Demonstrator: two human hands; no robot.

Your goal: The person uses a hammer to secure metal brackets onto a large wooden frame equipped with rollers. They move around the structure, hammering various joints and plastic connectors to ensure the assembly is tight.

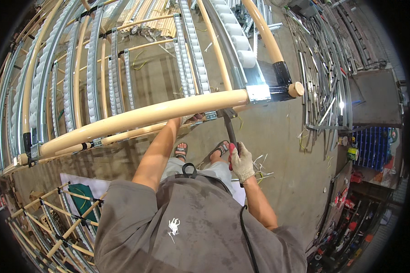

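Note:
A large rack of tan tubes [146, 109] and metal roller tracks [93, 68] stands before me. My left hand [191, 118] reaches under the thick front tube, its gloved fingers closed at the lower tan tube [136, 133], beside a metal bracket [211, 115]. The upper tube hides much of that hand. My right hand [242, 163], in a pale glove with a red palm, is closed around the dark shaft of a hammer [230, 127]. The hammer's upper end is against or close to the lower tube, right of the left hand; its head is partly hidden.
Metal strips [323, 86] lie piled on the right. Blue bins [372, 148] stand at far right. A smaller tan-tube rack [61, 241] sits at lower left, near a white sheet [79, 179]. Scraps of strap [262, 170] lie on the floor near my feet.

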